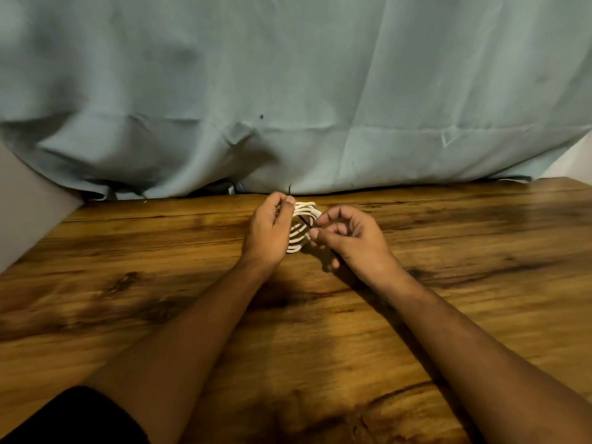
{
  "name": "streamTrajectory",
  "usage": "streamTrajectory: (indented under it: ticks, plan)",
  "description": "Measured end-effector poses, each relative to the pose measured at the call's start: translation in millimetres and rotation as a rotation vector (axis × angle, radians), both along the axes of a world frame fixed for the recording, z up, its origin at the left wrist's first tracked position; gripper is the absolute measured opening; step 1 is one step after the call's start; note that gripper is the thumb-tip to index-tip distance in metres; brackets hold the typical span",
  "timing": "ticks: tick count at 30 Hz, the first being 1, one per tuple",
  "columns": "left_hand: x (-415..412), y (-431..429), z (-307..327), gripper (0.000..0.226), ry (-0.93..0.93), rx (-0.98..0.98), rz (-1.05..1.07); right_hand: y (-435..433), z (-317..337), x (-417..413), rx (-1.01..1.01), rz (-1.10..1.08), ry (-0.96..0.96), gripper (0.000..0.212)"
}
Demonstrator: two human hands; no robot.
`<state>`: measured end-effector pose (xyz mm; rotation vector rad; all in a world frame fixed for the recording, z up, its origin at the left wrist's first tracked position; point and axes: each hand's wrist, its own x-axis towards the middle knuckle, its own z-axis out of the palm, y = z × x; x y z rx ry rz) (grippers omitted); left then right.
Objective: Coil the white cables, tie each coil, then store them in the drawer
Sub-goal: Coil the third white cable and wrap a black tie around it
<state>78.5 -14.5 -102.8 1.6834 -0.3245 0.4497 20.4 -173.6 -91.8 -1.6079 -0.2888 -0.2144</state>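
Left hand (pixel 268 233) curls around the left side of a white cable coil (pixel 297 242), while the right hand (pixel 354 243) pinches its right side between thumb and forefinger. A thin dark tie (pixel 307 220) crosses the coil, which sits near the far edge of the wooden worktop (pixel 320 331), close to a blue curtain (pixel 288 91).

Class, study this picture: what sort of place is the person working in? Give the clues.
Probably a room at home: a wood-grain tabletop, a pale blue cloth hung behind it, a plain wall at left. The left hand and right hand hold a white cable coil.
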Motion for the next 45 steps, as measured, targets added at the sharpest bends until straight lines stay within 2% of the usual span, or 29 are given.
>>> streamTrajectory:
  ticks: [4,6,10,14,19,26,34,41,45]
  plan:
    - [9,23,0,0.028,-0.060,0.141,0.167,-11,15,-7,0.229,0.190,0.175,0.009]
    - [11,32,1,0.029,-0.066,0.186,0.230,-18,25,-9,0.341,0.260,0.234,0.018]
    - [13,41,1,0.030,-0.060,0.271,0.309,-30,36,-11,0.481,0.341,0.193,0.032]
    - [13,42,2,0.032,-0.063,0.286,0.322,-38,40,-11,0.522,0.348,0.129,0.040]
    - [12,40,2,0.032,-0.069,0.339,0.343,-37,41,-7,0.562,0.217,0.041,0.021]
    - [5,33,3,0.027,-0.147,0.485,0.355,-36,42,-3,0.649,0.141,-0.042,0.018]
    - [-10,18,4,0.025,-0.293,0.633,0.323,-21,21,1,0.220,-0.131,-0.108,0.013]
    - [-19,9,6,0.029,-0.367,0.707,0.281,-15,17,4,0.167,-0.190,-0.177,0.018]
    - [-22,4,7,0.026,-0.405,0.742,0.263,-16,15,5,0.124,-0.195,-0.196,0.009]
